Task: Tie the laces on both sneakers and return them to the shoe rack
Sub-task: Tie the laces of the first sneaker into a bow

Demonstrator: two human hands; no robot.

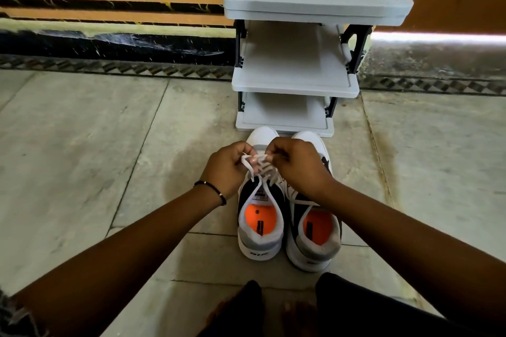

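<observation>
Two white, black and grey sneakers with orange insoles stand side by side on the floor, toes toward the rack. Over the left sneaker point(260, 230) my left hand point(226, 169) and my right hand point(297, 164) each pinch a strand of its white laces point(258, 160), crossed between my fingers above the tongue. The right sneaker point(315, 235) sits beside it with its laces lying loose across the opening, partly hidden under my right wrist. The grey shoe rack point(295, 87) stands just beyond the toes, its three shelves bare.
Pale stone floor tiles point(82, 145) spread to both sides. A dark marble skirting and striped wall point(109, 8) run behind the rack. My knees in dark trousers point(342, 306) are at the bottom edge.
</observation>
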